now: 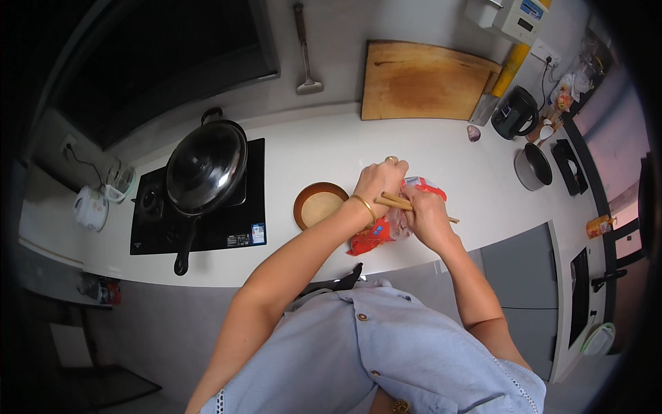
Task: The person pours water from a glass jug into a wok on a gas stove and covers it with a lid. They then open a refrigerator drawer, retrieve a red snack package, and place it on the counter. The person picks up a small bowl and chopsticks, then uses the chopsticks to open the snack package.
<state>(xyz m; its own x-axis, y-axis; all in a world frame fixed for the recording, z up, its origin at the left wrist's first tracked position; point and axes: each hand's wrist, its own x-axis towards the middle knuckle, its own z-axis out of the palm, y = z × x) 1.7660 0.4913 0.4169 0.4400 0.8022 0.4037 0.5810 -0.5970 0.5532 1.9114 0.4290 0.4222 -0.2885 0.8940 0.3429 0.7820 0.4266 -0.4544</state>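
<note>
A red and clear plastic food bag [373, 238] lies bunched on the white countertop [305, 150] before me. My left hand [379, 182], with a ring and a gold bracelet, is curled at the bag's upper part; its fingertips are partly hidden. My right hand [428, 215] is closed around a pair of wooden chopsticks [394, 201] and presses against the bag too. The chopsticks lie crosswise, their thin ends sticking out to the right. Left of the bag sits a round brown-rimmed bowl [321, 207] with a pale inside, partly covered by my left forearm. What the bag holds is unclear.
A lidded wok [208, 168] stands on the black cooktop [253, 196] at left, its handle towards me. A wooden cutting board [424, 80] leans on the wall. An onion piece [473, 133], electric kettle [515, 113] and small pot [532, 167] stand at right. A spatula [306, 57] hangs behind.
</note>
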